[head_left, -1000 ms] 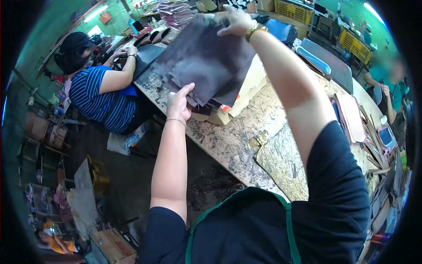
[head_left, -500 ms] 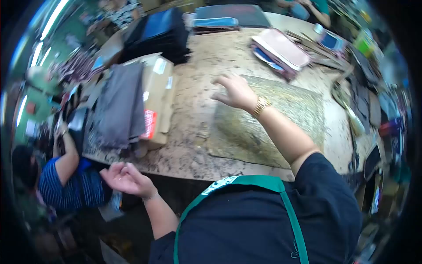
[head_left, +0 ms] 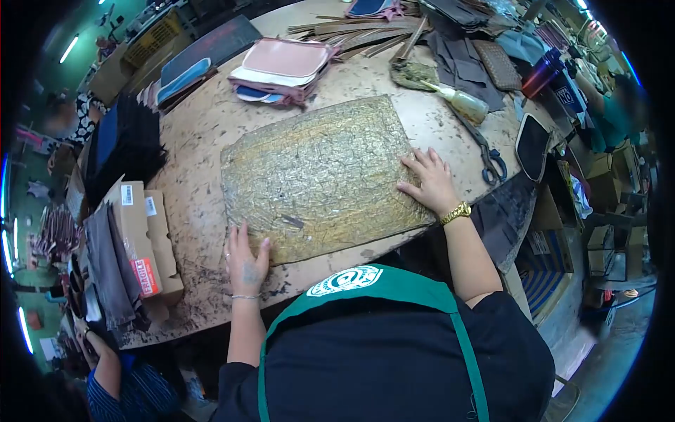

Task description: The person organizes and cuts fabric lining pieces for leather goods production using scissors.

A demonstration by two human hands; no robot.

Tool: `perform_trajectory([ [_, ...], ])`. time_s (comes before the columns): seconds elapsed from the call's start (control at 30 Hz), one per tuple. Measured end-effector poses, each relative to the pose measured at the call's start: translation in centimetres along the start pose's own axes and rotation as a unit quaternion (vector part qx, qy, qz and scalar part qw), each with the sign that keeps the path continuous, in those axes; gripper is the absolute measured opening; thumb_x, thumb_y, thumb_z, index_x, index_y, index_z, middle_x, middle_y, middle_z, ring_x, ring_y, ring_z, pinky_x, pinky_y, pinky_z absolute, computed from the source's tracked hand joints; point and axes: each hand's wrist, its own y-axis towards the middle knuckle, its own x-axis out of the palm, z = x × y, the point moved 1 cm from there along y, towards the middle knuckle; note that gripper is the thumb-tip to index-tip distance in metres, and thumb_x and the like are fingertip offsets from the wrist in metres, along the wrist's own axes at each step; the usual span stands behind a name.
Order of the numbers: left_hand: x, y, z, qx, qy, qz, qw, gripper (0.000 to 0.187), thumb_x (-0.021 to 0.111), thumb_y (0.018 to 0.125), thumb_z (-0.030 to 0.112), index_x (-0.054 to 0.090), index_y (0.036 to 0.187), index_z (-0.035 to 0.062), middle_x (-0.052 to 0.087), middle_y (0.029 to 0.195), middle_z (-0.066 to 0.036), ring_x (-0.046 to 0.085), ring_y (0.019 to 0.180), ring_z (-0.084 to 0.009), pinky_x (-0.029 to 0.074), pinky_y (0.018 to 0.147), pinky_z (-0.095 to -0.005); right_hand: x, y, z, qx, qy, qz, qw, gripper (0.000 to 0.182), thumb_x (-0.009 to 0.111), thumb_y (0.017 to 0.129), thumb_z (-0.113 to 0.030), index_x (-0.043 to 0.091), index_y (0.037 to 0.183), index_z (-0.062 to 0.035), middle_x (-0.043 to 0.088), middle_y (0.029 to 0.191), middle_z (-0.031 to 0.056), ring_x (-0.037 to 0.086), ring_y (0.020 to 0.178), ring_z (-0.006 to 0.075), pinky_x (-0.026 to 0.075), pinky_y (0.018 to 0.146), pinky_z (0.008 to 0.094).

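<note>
A rectangular board (head_left: 323, 162) with a cracked, gold-brown surface lies flat on the table before me. My left hand (head_left: 246, 266) is at its near left corner, fingers apart and pointing away from me. Spread fingers of my right hand (head_left: 430, 184), below a gold watch, rest on the board's right edge. Neither hand holds anything. On the board's near part is a small dark scrap (head_left: 292, 221). Scissors (head_left: 486, 158) with dark handles lie right of my right hand, near a glue-smeared bottle (head_left: 464, 104).
Beyond the board is a stack of pink and blue pieces (head_left: 281, 67). Cardboard boxes (head_left: 158, 235) with dark cloth (head_left: 112, 260) stand left. A phone (head_left: 532, 146) lies at the right edge, with brown strips (head_left: 365, 34) farther back. Another person (head_left: 133, 387) sits at lower left.
My view has swung to the right. My left hand has come from beside the table to the board's near left corner. My right hand has moved from above the board to its right edge.
</note>
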Motion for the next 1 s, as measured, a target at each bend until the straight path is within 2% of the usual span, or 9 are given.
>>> perform_trajectory([
  [0.03,0.4,0.2,-0.2,0.024,-0.024,0.045,0.998,0.055,0.057,0.08,0.032,0.041,0.123,0.0028,0.038,0.126,-0.022,0.036,0.116,-0.0381,0.031,0.095,-0.0437,0.2,0.2,1.0,-0.056,0.051,0.064,0.995,0.059,0.064,0.071,-0.044,0.048,0.119,-0.0153,0.043,0.124,0.0136,0.039,0.114,0.0321,0.033,0.092,0.0473],
  [0.07,0.8,0.4,-0.4,0.022,-0.022,0.048,0.998,0.055,0.057,0.08,0.032,0.041,0.123,0.0028,0.038,0.126,-0.022,0.036,0.116,-0.0381,0.031,0.095,-0.0437,0.6,0.7,1.8,-0.06,0.053,0.065,0.995,0.059,0.064,0.071,-0.044,0.048,0.119,-0.0153,0.043,0.124,0.0136,0.039,0.114,0.0321,0.033,0.092,0.0473],
  [0.17,0.9,0.3,0.9,-0.039,-0.088,0.127,0.987,0.047,0.058,0.08,0.021,0.043,0.118,-0.0021,0.042,0.121,-0.023,0.04,0.113,-0.036,0.032,0.095,-0.0399,3.8,2.3,4.0,0.03,0.413,0.045,0.909,0.054,0.07,0.069,-0.027,0.05,0.112,0.0004,0.051,0.098,0.0198,0.051,0.09,0.0303,0.043,0.079,0.0328],
  [0.33,2.5,-1.6,2.1,-0.114,-0.131,0.118,0.978,0.045,0.059,0.078,0.022,0.048,0.116,0.0004,0.043,0.121,-0.022,0.043,0.11,-0.0349,0.033,0.094,-0.038,0.5,1.2,5.2,-0.022,0.306,0.088,0.948,0.046,0.068,0.07,-0.023,0.054,0.105,0.0025,0.051,0.099,0.0191,0.05,0.088,0.0309,0.042,0.08,0.0352],
  [0.4,3.3,-2.2,3.1,-0.091,0.028,0.097,0.991,0.049,0.059,0.079,0.029,0.046,0.12,0.0057,0.038,0.126,-0.021,0.037,0.116,-0.0347,0.029,0.096,-0.0466,0.8,0.5,5.6,-0.06,0.296,0.092,0.949,0.043,0.068,0.071,-0.022,0.055,0.103,0.003,0.051,0.099,0.0188,0.05,0.089,0.0312,0.041,0.08,0.0356],
  [0.63,4.5,-3.2,5.4,-0.204,0.09,0.02,0.975,0.061,0.043,0.084,0.046,0.028,0.134,0.0136,0.011,0.142,-0.013,0.005,0.131,-0.0349,0.014,0.088,-0.0707,1.4,-0.4,5.8,-0.169,0.242,0.159,0.942,0.041,0.067,0.071,-0.023,0.055,0.102,0.001,0.051,0.104,0.0185,0.047,0.095,0.0336,0.039,0.084,0.0376],
  [0.77,3.9,-3.2,-0.2,-0.17,0.005,0.207,0.963,0.046,0.046,0.085,0.029,0.04,0.126,0.0083,0.031,0.133,-0.019,0.023,0.124,-0.0385,0.026,0.098,-0.0496,1.8,-0.7,6.1,-0.186,0.191,0.162,0.95,0.037,0.066,0.072,-0.02,0.055,0.102,0.0001,0.051,0.106,0.0189,0.047,0.098,0.0344,0.038,0.086,0.0385],
  [0.9,2.5,-2.2,-6.7,-0.105,-0.04,0.223,0.968,0.04,0.05,0.079,0.015,0.048,0.117,0.0046,0.045,0.12,-0.021,0.042,0.111,-0.0361,0.035,0.093,-0.0372,1.6,-0.6,6.0,-0.165,0.186,0.161,0.955,0.036,0.066,0.072,-0.017,0.056,0.102,-0.0004,0.051,0.108,0.0184,0.047,0.1,0.0331,0.038,0.087,0.0377],
  [1.0,0.6,-2.6,-5.9,-0.086,-0.088,0.091,0.988,0.04,0.054,0.072,0.008,0.052,0.111,0.0025,0.052,0.105,-0.019,0.053,0.092,-0.0306,0.042,0.083,-0.0344,1.5,-0.6,5.9,-0.164,0.191,0.161,0.954,0.034,0.065,0.073,-0.017,0.056,0.102,-0.0006,0.051,0.108,0.0177,0.047,0.101,0.0319,0.037,0.088,0.0369],
])
